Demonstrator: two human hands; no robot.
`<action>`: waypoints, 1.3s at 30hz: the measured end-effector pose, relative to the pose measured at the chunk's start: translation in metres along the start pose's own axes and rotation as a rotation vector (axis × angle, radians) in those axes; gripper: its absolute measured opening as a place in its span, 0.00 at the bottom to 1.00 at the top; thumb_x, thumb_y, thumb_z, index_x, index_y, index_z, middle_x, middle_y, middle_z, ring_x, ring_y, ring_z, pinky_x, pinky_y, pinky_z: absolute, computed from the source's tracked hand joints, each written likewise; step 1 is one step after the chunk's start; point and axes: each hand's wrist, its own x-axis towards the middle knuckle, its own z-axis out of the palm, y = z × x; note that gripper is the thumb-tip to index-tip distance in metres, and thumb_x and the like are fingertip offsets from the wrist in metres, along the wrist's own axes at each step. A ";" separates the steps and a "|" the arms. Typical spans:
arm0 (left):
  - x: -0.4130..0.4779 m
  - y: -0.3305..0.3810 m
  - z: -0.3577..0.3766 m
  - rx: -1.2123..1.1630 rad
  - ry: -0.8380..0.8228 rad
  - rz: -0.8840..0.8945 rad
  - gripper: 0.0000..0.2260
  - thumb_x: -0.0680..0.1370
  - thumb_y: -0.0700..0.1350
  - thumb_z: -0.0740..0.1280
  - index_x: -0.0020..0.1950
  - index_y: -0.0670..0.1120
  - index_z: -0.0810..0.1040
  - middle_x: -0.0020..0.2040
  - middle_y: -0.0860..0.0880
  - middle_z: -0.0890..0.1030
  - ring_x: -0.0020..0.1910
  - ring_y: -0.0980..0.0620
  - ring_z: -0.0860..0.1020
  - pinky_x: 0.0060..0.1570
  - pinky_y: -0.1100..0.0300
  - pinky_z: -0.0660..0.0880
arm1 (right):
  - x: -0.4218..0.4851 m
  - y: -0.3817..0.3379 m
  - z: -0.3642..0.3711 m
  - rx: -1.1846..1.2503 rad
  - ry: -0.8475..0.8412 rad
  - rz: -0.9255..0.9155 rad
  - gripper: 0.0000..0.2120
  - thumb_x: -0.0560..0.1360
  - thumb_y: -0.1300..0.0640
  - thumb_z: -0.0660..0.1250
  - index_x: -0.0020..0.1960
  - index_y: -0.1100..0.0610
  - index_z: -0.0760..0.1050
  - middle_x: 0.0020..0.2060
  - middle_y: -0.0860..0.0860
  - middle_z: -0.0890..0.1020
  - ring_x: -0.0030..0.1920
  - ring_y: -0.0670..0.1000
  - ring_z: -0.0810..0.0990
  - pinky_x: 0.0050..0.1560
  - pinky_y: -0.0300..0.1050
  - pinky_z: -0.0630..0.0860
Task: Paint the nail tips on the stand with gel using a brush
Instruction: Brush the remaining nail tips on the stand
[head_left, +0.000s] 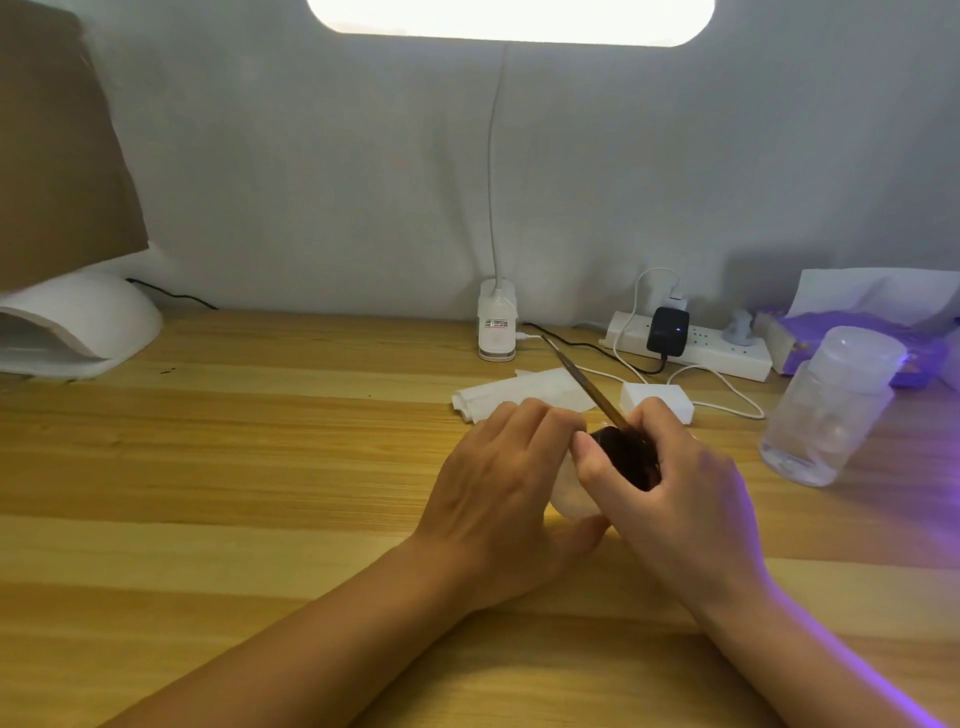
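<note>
Gripping one dark jar (626, 457), two hands (498, 483) (675, 478), one brush (582, 382).

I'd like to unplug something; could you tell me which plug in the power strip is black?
The black adapter, mid-strip; the white charger sits behind it.

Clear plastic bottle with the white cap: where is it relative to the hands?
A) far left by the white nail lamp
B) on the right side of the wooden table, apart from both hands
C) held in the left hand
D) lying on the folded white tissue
B: the clear plastic bottle with the white cap stands upright on the wooden table, right of the right hand and untouched by it or the left hand.
</note>
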 end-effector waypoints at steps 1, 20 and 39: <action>0.000 0.001 0.000 -0.005 0.000 -0.010 0.24 0.66 0.54 0.77 0.56 0.45 0.75 0.49 0.49 0.79 0.45 0.51 0.74 0.42 0.64 0.68 | 0.000 -0.001 0.000 -0.011 0.007 0.003 0.24 0.64 0.28 0.57 0.41 0.48 0.69 0.31 0.42 0.76 0.35 0.46 0.77 0.34 0.49 0.77; 0.012 -0.003 -0.019 -0.912 -0.587 -0.381 0.07 0.69 0.40 0.71 0.46 0.46 0.79 0.39 0.46 0.79 0.38 0.49 0.79 0.38 0.54 0.76 | 0.000 0.003 -0.002 0.107 -0.115 -0.097 0.27 0.69 0.29 0.56 0.41 0.52 0.78 0.30 0.47 0.79 0.34 0.50 0.78 0.33 0.54 0.75; 0.007 -0.006 -0.004 -0.883 -0.444 -0.571 0.24 0.65 0.52 0.74 0.55 0.52 0.67 0.47 0.49 0.79 0.39 0.55 0.79 0.35 0.56 0.77 | 0.005 0.003 -0.009 0.155 -0.208 -0.086 0.23 0.68 0.29 0.57 0.54 0.40 0.75 0.45 0.36 0.80 0.50 0.41 0.78 0.47 0.48 0.78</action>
